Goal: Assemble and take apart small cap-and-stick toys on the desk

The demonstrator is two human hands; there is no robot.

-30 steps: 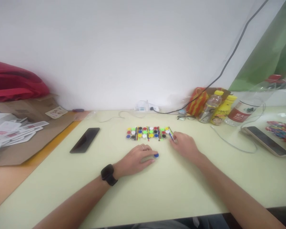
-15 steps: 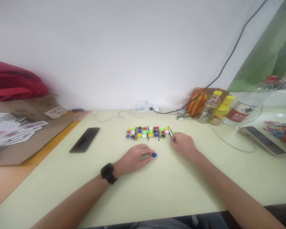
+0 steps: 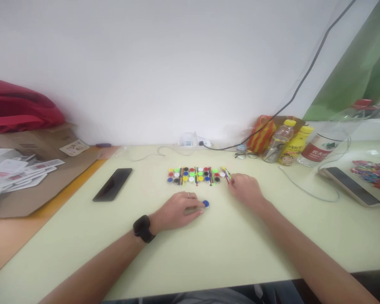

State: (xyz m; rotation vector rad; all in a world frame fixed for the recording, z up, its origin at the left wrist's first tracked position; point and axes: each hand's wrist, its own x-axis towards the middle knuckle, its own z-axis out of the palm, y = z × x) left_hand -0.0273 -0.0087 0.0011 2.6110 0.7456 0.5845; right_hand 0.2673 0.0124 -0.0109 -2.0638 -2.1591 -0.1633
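My left hand (image 3: pixel 180 211) rests low over the table, palm down. Its index fingertip touches a blue round disc (image 3: pixel 206 204), and the thumb lies a little apart from the disc. My right hand (image 3: pixel 246 187) is closed around thin coloured sticks (image 3: pixel 227 174), whose far ends stick out at the right end of a block of coloured discs (image 3: pixel 200 174). Those discs are red, white, green, black, yellow and blue, in rows, with upright bundles of thin sticks (image 3: pixel 196 176) between groups. My right fingers hide the sticks' near ends.
A black phone (image 3: pixel 113 185) lies left, another phone (image 3: pixel 351 185) right. Bottles (image 3: pixel 278 141) stand at the back right beside a striped bag (image 3: pixel 261 133). A colourful pile (image 3: pixel 372 172) lies far right. White packets (image 3: pixel 22 173) sit on cardboard (image 3: pixel 50 185). A power strip (image 3: pixel 190 140) touches the wall.
My left thumb has come away from the blue disc, which now lies slightly farther right and forward. The right hand and its sticks have shifted slightly. Another person's hand at far right has mostly left view.
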